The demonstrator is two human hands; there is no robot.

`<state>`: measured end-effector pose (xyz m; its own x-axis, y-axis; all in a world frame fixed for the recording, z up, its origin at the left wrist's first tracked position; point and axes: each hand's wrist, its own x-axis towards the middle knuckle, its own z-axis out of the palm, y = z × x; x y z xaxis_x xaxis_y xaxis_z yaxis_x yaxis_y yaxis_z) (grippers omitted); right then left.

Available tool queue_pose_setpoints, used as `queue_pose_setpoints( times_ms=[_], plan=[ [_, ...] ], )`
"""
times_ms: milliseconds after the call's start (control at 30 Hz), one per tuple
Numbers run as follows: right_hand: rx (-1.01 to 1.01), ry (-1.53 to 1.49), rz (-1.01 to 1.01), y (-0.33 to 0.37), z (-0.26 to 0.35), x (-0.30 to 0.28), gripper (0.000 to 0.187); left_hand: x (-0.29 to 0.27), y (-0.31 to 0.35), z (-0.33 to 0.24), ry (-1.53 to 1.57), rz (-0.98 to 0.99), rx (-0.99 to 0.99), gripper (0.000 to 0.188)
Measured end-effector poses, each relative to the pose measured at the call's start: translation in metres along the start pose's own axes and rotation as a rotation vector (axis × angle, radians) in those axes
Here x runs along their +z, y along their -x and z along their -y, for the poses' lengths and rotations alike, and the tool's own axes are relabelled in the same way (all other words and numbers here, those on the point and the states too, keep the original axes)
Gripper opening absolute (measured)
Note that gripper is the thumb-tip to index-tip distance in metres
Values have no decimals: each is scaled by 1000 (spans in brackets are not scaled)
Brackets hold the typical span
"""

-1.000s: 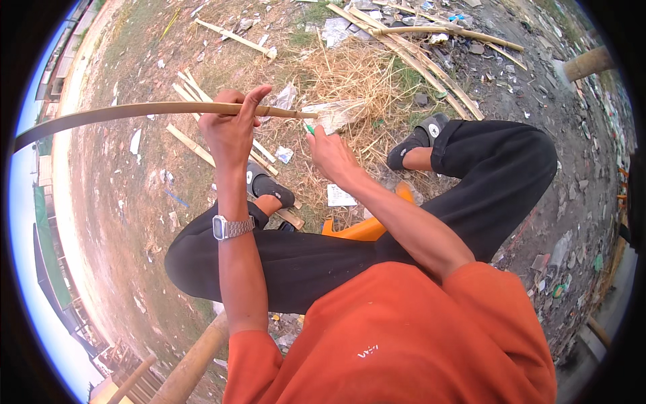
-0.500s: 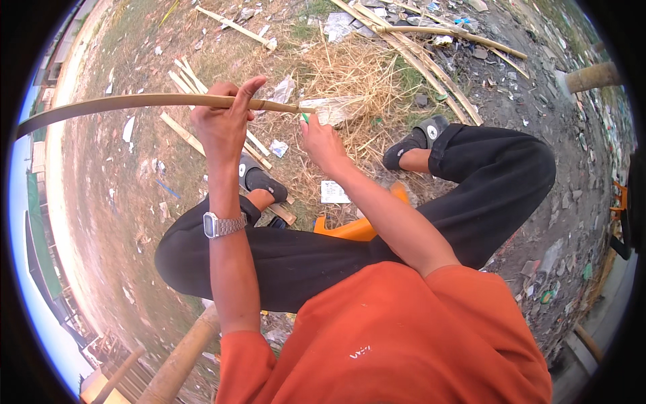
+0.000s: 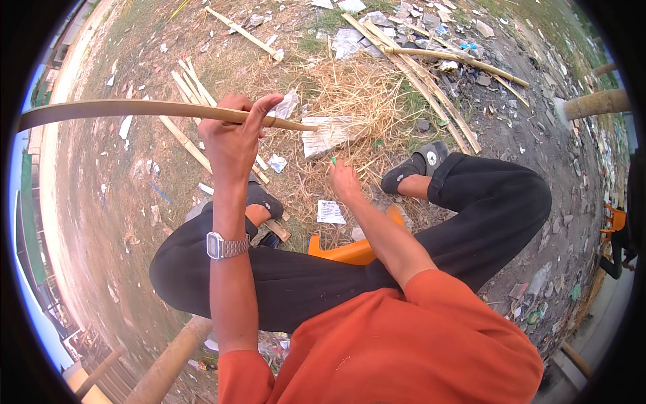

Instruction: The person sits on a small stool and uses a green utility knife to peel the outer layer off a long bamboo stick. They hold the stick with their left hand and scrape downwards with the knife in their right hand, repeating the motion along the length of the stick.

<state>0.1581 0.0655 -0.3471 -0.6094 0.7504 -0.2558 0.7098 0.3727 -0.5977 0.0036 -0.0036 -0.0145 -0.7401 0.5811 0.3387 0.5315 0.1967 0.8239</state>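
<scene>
My left hand (image 3: pixel 232 143) is closed around a long, thin bamboo strip (image 3: pixel 121 108), its thumb pointing up and to the right. The strip runs from the far left rim across to a narrower end above a pale, flat slab (image 3: pixel 330 137) on the ground. My right hand (image 3: pixel 344 182) is closed, below the slab and apart from the strip's end. A small green object (image 3: pixel 334 161) pokes out of its fingers; most of it is hidden, so its kind does not show.
Dry shavings (image 3: pixel 367 101) lie heaped around the slab. Split bamboo strips (image 3: pixel 431 81) rest at the upper right, others (image 3: pixel 185 138) on the left. An orange plastic seat (image 3: pixel 346 252) is between my legs. A bamboo pole (image 3: pixel 168 360) stands at the lower left, and litter dots the ground.
My right hand, with the small green object, has moved from the strip's end down toward me and slightly right. My left hand still grips the strip, now slightly lower in view.
</scene>
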Motion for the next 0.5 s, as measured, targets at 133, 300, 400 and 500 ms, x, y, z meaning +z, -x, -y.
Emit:
queue_pose_setpoints(
  times_ms=[133, 300, 400, 500],
  plan=[
    [-37, -202, 6, 31, 60, -52, 33, -9, 0, 3, 30, -40, -74, 22],
    [-300, -440, -107, 29, 68, -61, 31, -5, -6, 1, -7, -66, -140, 21],
    [-113, -317, 34, 5, 85, -74, 34, -7, -6, 0, -35, -51, -131, 24],
    [-45, -111, 117, -17, 75, -68, 39, -7, -5, 1, -37, -5, -89, 26]
  ],
)
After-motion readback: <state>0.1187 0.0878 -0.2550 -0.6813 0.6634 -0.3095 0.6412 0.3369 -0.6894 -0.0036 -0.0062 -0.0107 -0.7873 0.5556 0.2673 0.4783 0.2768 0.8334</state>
